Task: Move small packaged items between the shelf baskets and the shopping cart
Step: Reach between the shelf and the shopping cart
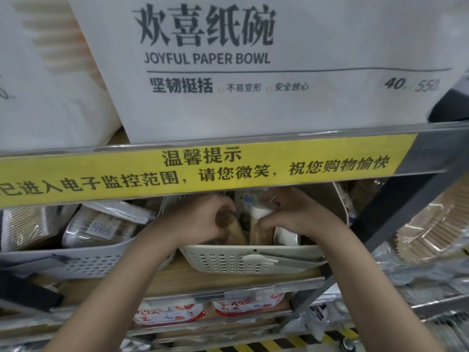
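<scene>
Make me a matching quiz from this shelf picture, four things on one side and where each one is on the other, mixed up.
Things:
1. white basket
2. grey basket
3. yellow sign strip
4. paper bowl pack

Places:
A. on the shelf above the strip
B. along the shelf's front edge
C. left of the white basket
D. where both hands reach in

Pairs: 1-D, 2-C, 3-B, 4-A
</scene>
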Demonstrator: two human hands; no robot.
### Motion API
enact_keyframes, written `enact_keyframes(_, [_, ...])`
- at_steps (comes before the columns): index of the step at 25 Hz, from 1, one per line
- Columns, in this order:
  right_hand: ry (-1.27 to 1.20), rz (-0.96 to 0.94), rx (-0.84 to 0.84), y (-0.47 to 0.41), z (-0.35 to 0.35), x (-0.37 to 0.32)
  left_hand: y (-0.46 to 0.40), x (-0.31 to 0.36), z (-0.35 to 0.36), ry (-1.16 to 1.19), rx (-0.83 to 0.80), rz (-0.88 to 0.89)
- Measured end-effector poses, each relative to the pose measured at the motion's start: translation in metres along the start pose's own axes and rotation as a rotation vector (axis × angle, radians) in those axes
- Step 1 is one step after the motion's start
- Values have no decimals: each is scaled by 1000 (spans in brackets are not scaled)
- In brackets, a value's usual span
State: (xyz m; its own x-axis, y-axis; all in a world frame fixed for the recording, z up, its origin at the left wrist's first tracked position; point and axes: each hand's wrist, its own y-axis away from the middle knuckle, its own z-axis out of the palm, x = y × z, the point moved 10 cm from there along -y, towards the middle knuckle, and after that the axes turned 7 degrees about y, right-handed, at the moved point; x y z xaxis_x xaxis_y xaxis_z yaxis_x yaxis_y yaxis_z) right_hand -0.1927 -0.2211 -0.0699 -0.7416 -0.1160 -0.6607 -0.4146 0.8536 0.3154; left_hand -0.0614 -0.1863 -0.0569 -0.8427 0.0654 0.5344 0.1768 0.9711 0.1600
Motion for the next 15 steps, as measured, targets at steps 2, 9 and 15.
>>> enact_keyframes(2, [-188, -11, 164, 3, -18, 0, 12, 5, -17, 23, 117, -11])
enact_keyframes(9, [-242, -207, 515, 43, -50, -15, 66, 13, -68, 184, 489, -6])
enact_keyframes(15, [-76, -450, 751, 116, -47, -40, 106, 3, -56, 546, 641, 38])
